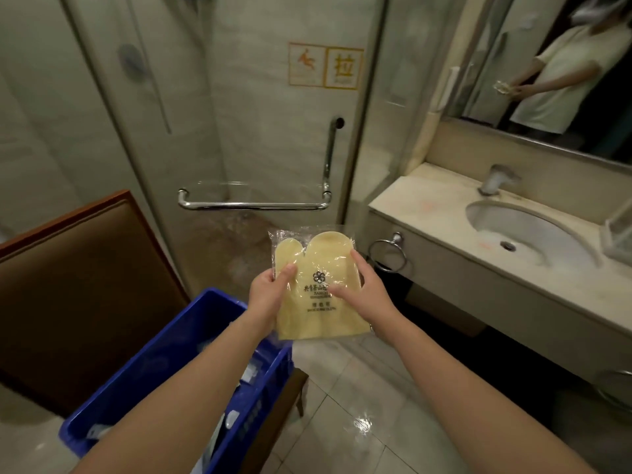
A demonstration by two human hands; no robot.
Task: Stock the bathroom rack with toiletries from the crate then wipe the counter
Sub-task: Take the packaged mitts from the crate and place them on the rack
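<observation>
1. A person's left hand (268,295) and right hand (367,289) hold a plastic-wrapped yellow mitt (307,323) upright in mid-air above the tiled floor (359,388), just beyond the far corner of a blue crate (219,297).
2. The left thumb presses on the front of the wrapper at its left edge. The other fingers of that hand are hidden behind the packet.
3. The right thumb lies across the printed front and the forefinger runs up the packet's right edge, clamping it. The remaining fingers cannot be seen.
4. The wrapper carries a flower logo and lines of dark print, too small to read fully.
5. The crate sits on a brown upholstered chair (85,285) at lower left, with pale packets lying inside.
6. To the right, a beige stone counter (427,200) holds a white oval sink (523,230) and a chrome faucet (496,179). A clear-walled holder (619,230) stands at the frame's edge.
7. A towel ring (388,251) hangs on the counter's end.
8. Straight ahead, a glass shower door (239,131) bears a chrome bar handle (253,205) and two orange signs (325,65).
</observation>
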